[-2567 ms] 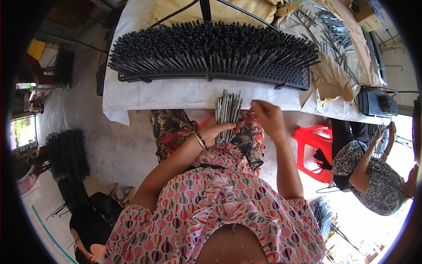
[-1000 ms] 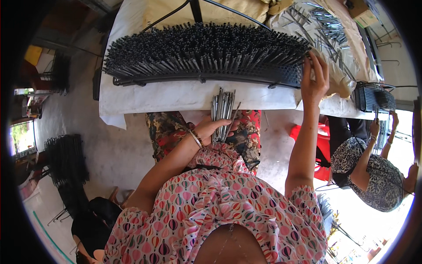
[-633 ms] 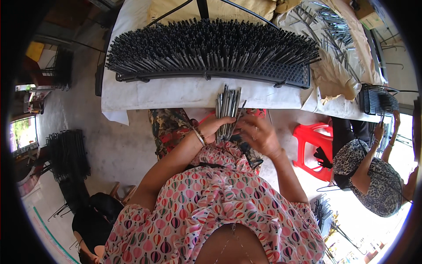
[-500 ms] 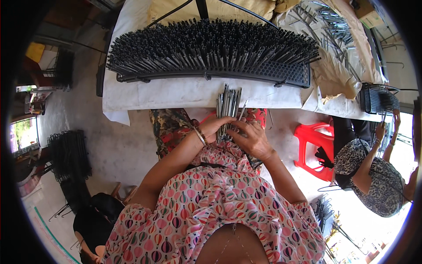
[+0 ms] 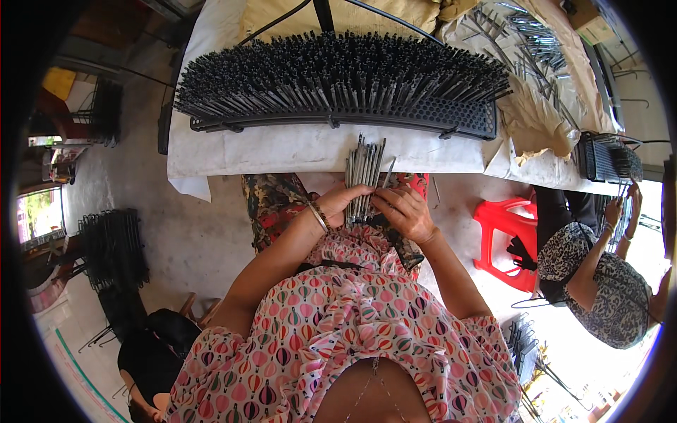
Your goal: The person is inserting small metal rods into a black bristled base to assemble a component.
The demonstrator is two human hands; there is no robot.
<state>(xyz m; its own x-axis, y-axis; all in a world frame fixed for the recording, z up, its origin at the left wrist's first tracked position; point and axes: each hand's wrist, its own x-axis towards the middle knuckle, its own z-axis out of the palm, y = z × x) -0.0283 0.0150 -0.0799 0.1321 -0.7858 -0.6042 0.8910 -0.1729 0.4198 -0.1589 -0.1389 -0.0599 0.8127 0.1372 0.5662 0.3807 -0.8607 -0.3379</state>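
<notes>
My left hand is wrapped round a bundle of thin dark metal rods, held upright over my lap just off the table's near edge. Beside it, my right hand is closed, its fingertips pinching a single thin rod that slants up at the bundle's right side. Beyond both hands a long black perforated rack stands on the table. Tightly packed dark rods stand upright in most of it, and bare holes show along its front right part.
White sheeting covers the table. Loose rods lie on brown paper at the far right. A co-worker handles rods at another rack, near a red stool. Black hooked racks hang at left, near another person.
My right hand has shifted slightly left, closer to the bundle, with its rod now nearer the bundle's side. My left hand keeps its grip. The co-worker's hands have moved slightly.
</notes>
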